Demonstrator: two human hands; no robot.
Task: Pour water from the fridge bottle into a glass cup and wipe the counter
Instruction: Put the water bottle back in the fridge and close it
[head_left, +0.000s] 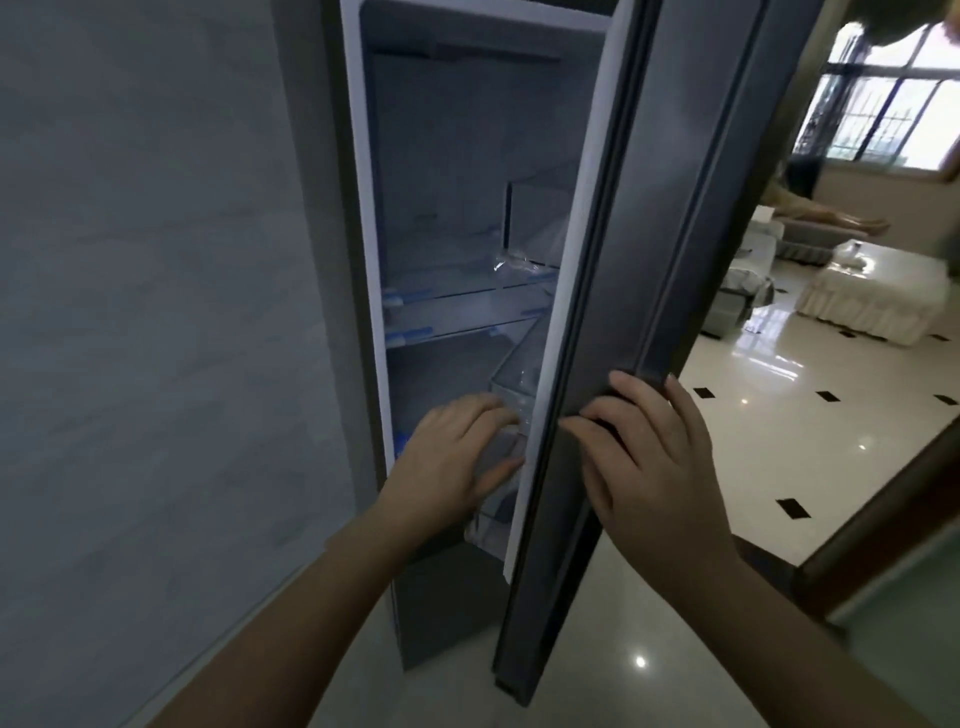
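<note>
My right hand (649, 462) wraps the edge of the dark fridge door (649, 260), fingers curled round its lip in the lower middle of the frame, holding it ajar. My left hand (452, 457) reaches through the gap into the fridge (441, 182), just left of the door's white gasket, fingers spread fairly wide and slightly curved; they close on nothing that I can make out.

The bottle (511, 410) seems to be the clear, glinting shape right at my left fingertips, standing in what looks like a door bin near the centre of the frame. It is dim and blurred there, so I cannot tell its outline, its cap, or how full it is, nor whether my fingers touch it yet. Another transparent glint sits higher, on the glass shelf (467, 293) in the middle of the frame; it could be plastic wrap or a second container.

I judge the bottle to be thin clear plastic: light if part empty, heavier if full, and likely cold and damp, so slippery. The walls would give under a hard squeeze, so I would take it round the body, thumb opposite fingers, below the shoulder, and lift it straight up out of the bin before drawing it past the door edge.
</note>
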